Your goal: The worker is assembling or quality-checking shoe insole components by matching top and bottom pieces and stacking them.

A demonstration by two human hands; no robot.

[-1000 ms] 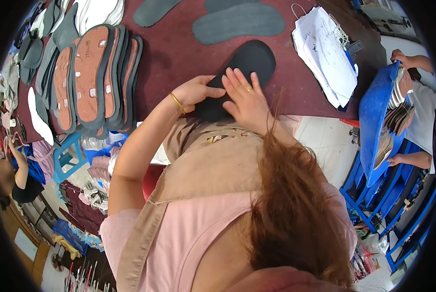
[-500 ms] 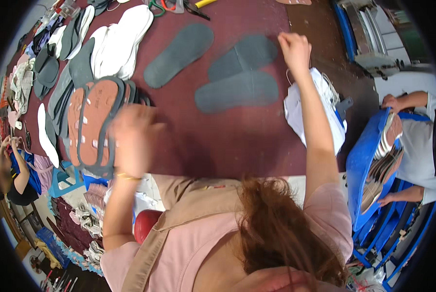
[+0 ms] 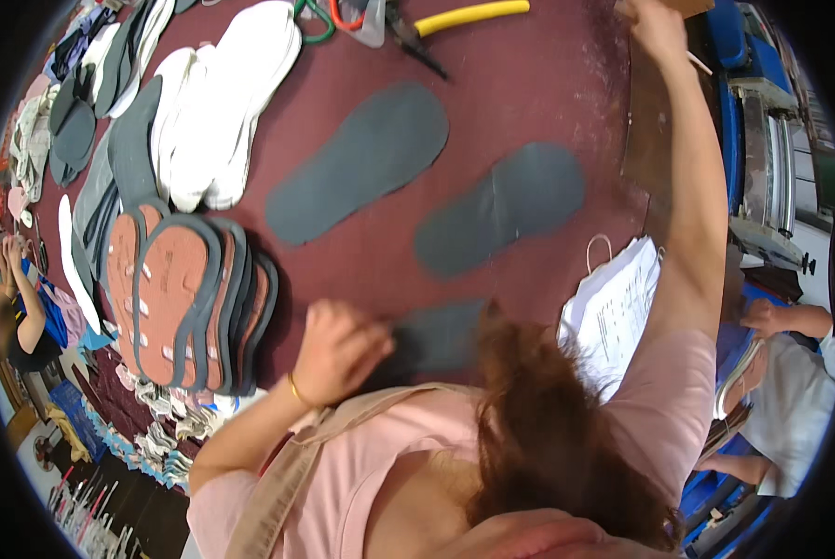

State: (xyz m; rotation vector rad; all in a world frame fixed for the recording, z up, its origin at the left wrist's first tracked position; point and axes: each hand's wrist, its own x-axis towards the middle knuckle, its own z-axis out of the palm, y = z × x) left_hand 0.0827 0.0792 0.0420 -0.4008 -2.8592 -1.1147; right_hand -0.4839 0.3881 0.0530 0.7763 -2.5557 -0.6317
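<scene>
My left hand [image 3: 345, 349] is low over the table's near edge, its fingers loosely bent and slightly blurred. I see nothing held in it. Just right of its fingertips lies a dark grey foot-shaped sole [image 3: 443, 331], partly behind my hair. Two more grey soles, one larger [image 3: 361, 163] and one with a crease across it [image 3: 506, 210], lie farther up the table. My right hand [image 3: 658, 33] reaches to the far right corner. Its fingertips meet the picture's upper edge, so its grip is hidden. Left of my left hand stands a stack of reddish-brown insoles with grey edging [image 3: 175, 279].
White sole pieces [image 3: 231, 102] lie at the far left. Scissors with green handles [image 3: 319, 23] and a yellow tube [image 3: 473, 16] are at the back. A white bundle with printed paper [image 3: 613, 303] sits at right. A co-worker [image 3: 790, 401] stands beyond it with a blue crate.
My right hand has moved far up and right. My left hand has come away from the insole stack, rightward and nearer me. The view has shifted, so the soles sit lower.
</scene>
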